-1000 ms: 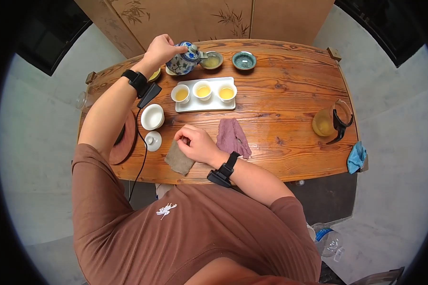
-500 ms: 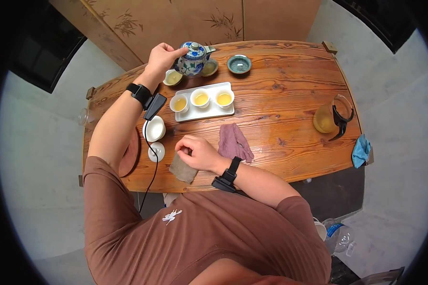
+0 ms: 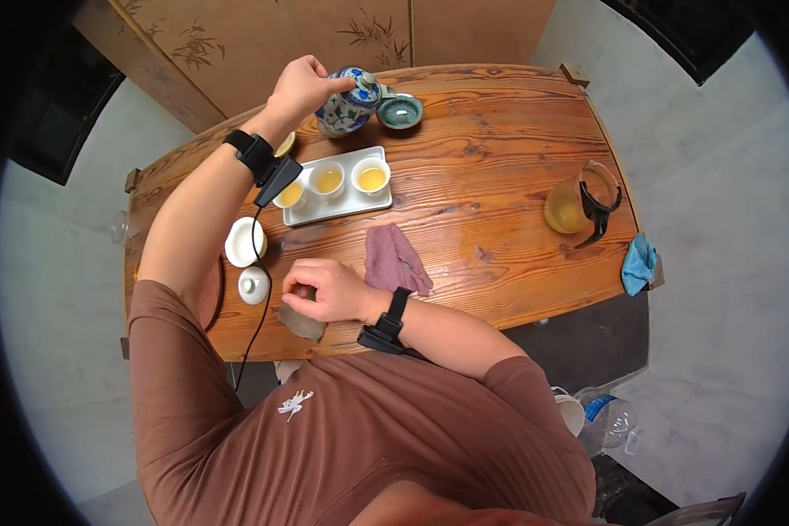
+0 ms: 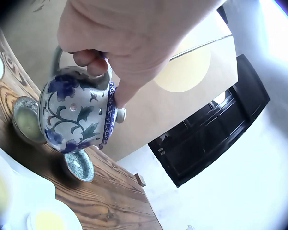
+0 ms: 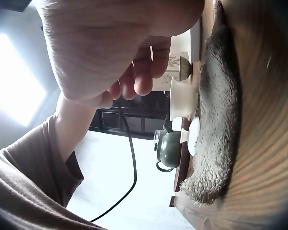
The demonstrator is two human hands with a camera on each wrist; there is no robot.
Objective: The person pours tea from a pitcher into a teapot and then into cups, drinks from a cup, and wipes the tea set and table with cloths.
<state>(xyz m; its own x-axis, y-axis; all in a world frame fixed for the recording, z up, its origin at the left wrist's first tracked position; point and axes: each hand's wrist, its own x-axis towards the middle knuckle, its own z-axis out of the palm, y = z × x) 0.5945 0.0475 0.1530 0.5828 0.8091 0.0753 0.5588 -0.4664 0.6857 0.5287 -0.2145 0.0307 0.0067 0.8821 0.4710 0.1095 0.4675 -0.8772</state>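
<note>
My left hand (image 3: 303,89) grips the handle of a blue-and-white floral teapot (image 3: 345,116), thumb on its lid (image 4: 120,115). The teapot is raised at the back of the table, its spout close to the rim of a green crackle-glazed bowl (image 3: 401,111). Another crackle-glazed bowl (image 4: 27,122), with pale yellow liquid in it, shows behind the teapot in the left wrist view. Near the front edge, my right hand (image 3: 331,293) hangs loosely curled, holding nothing, over a grey-brown cloth (image 3: 302,323).
In front of the teapot, a white tray (image 3: 342,208) bears three white cups of yellow tea. A white gaiwan bowl (image 3: 245,243) and its lid (image 3: 253,286) sit at left. A purple cloth (image 3: 393,260) lies mid-table; a glass pitcher (image 3: 567,210) and blue cloth (image 3: 639,265) are at right.
My left hand has carried the teapot rightward, from the middle bowl to beside the green bowl. My right hand stays over the grey-brown cloth. The head view has shifted a little.
</note>
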